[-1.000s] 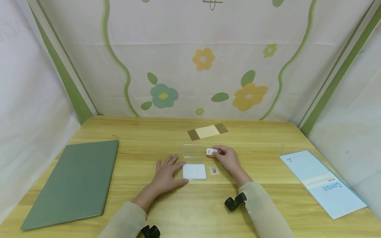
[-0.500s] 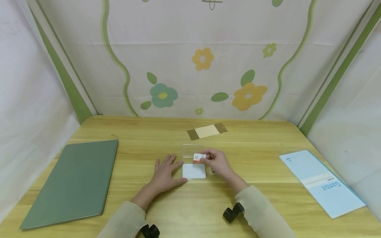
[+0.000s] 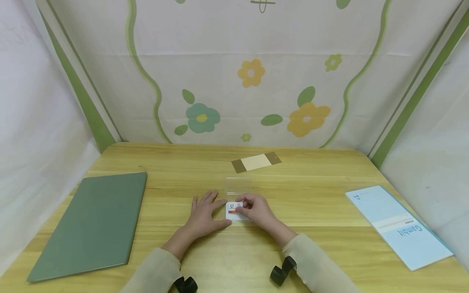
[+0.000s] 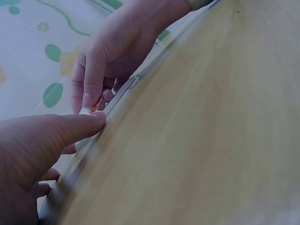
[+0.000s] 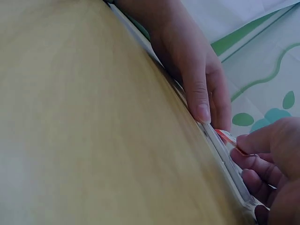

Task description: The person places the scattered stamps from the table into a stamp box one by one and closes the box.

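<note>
A shallow clear plastic case lies open at the table's middle, its transparent lid [image 3: 237, 185] folded back away from the body. White lining [image 3: 238, 218] fills its near half. My left hand [image 3: 203, 216] rests at the left end of this half, thumb and index finger spread to its two corners. Between thumb and fingers, my right hand [image 3: 258, 211] pinches a small white card with a red band and a U-like mark [image 3: 232, 207], over the white lining. In the right wrist view this card [image 5: 226, 136] looks thin and slightly bent. The right hand hides the lining's right end.
Behind the case lies a brown and cream paper strip [image 3: 255, 162]. A large dark green folder [image 3: 89, 224] occupies the table's left side, and a light blue notebook [image 3: 397, 226] the right. A patterned cloth [image 3: 220, 73] hangs at the back.
My right hand has carried the small card left and toward me, from beside the lid to over the white lining. It now covers the small square piece on the right. The left hand stays put.
</note>
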Tool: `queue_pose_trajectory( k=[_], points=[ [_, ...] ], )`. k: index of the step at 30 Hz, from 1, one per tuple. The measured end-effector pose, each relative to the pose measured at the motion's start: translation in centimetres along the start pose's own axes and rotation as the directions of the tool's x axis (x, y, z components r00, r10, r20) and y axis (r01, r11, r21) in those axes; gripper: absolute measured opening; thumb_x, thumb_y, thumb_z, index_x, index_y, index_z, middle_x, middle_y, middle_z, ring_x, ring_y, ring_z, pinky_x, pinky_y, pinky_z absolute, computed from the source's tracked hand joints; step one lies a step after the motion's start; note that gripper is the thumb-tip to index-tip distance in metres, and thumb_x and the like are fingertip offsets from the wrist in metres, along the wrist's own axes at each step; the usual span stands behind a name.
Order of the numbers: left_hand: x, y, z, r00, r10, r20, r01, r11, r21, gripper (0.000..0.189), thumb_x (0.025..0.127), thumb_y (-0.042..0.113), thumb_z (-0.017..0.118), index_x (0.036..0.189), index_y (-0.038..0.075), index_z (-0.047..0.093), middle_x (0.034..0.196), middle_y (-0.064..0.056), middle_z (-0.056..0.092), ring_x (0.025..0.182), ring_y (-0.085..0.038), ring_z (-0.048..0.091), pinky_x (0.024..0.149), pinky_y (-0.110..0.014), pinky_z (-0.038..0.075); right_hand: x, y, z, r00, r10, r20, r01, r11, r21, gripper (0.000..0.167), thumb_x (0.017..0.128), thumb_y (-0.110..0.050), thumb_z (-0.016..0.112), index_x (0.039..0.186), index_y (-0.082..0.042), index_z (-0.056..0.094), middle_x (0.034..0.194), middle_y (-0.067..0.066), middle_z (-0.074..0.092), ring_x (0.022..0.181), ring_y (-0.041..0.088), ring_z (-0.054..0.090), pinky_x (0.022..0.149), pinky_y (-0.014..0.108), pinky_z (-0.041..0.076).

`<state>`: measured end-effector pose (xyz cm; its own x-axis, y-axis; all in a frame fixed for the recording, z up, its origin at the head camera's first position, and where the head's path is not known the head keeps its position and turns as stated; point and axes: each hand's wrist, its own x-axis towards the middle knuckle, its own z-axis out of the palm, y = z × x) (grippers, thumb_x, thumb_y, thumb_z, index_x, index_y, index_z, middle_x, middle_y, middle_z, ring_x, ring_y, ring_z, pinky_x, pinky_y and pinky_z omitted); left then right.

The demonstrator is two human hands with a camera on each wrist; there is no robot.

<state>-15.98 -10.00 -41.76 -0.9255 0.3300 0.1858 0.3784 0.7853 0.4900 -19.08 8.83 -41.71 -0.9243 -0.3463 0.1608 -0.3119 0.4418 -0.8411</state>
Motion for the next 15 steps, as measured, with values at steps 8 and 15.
queue_pose_trajectory(
  k=[8,15],
  points=[
    [-0.01,-0.05,0.04,1.000,0.005,-0.001,-0.005,1.000,-0.010,0.059,0.071,0.049,0.063,0.118,0.016,0.054,0.133,-0.016,0.033,0.124,-0.033,0.018,0.092,-0.059,0.001,-0.26,-0.22,0.22,0.999,-0.040,0.025,0.043,0.993,-0.110,0.016,0.073,-0.009,0.068,0.088,-0.007,0.063,0.065,-0.005,0.049,0.059,0.010,0.045,0.052,0.023,0.041],
    [0.00,-0.13,0.11,1.000,0.013,-0.011,-0.013,1.000,-0.005,0.059,0.070,0.049,0.063,0.119,0.016,0.053,0.133,-0.017,0.032,0.124,-0.034,0.019,0.092,-0.059,0.001,-0.32,-0.17,0.29,0.997,-0.064,0.033,0.069,0.978,-0.196,0.016,0.072,-0.012,0.069,0.087,-0.009,0.064,0.069,-0.006,0.047,0.062,0.010,0.043,0.054,0.023,0.040]
  ],
)
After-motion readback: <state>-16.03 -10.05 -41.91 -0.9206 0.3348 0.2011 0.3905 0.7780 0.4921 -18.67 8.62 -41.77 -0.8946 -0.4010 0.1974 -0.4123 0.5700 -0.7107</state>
